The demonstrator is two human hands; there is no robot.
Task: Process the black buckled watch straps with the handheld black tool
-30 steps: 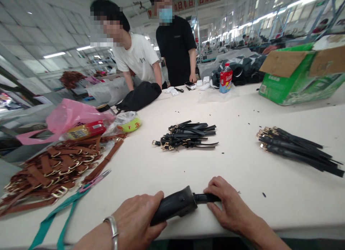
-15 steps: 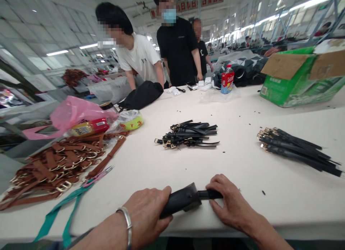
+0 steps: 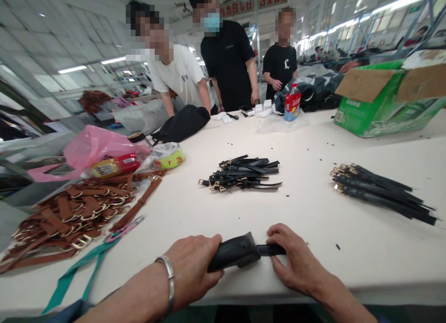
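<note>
My left hand (image 3: 197,265), with a silver bangle at the wrist, is wrapped round a thick black handheld object (image 3: 235,252) near the table's front edge. From its right end a narrow black strap (image 3: 265,250) runs into the fingers of my right hand (image 3: 296,260), which pinch it. Beyond my hands lies a loose bundle of black straps with gold buckles (image 3: 244,172). A second bundle of black straps (image 3: 379,190) rests to the right.
Brown buckled straps (image 3: 69,216), scissors (image 3: 127,228) with teal ribbon (image 3: 76,267), and a pink bag (image 3: 94,146) lie left. A black bag (image 3: 183,123), red bottle (image 3: 291,102) and green box (image 3: 379,102) stand farther back. Three people stand across the table (image 3: 313,276).
The person at the back has come further right into view, and the person in white has turned the head. My hands keep their hold, the black object tilting slightly.
</note>
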